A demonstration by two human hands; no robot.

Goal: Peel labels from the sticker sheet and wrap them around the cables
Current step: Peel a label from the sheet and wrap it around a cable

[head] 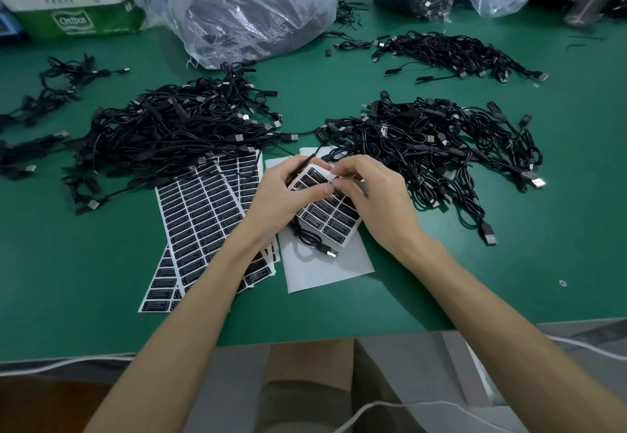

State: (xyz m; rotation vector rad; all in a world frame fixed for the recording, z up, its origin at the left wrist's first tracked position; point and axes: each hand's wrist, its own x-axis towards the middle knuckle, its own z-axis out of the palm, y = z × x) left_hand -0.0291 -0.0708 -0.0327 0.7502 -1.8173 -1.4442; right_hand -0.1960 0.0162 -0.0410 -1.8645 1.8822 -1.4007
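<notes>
The left hand (281,195) grips a cable (307,237) and a sticker sheet (327,217) angled near-right, while the nearer right hand (375,195) pinches the sheet's far edge.

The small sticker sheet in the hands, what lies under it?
Below the sticker sheet a black cable loops over a white blank sheet. How the cable runs behind the left hand is hidden.

I hold the part-peeled sticker sheet (317,210) of black labels (339,225) tilted over one looped cable (305,237), heaped cables (176,127) beyond
</notes>
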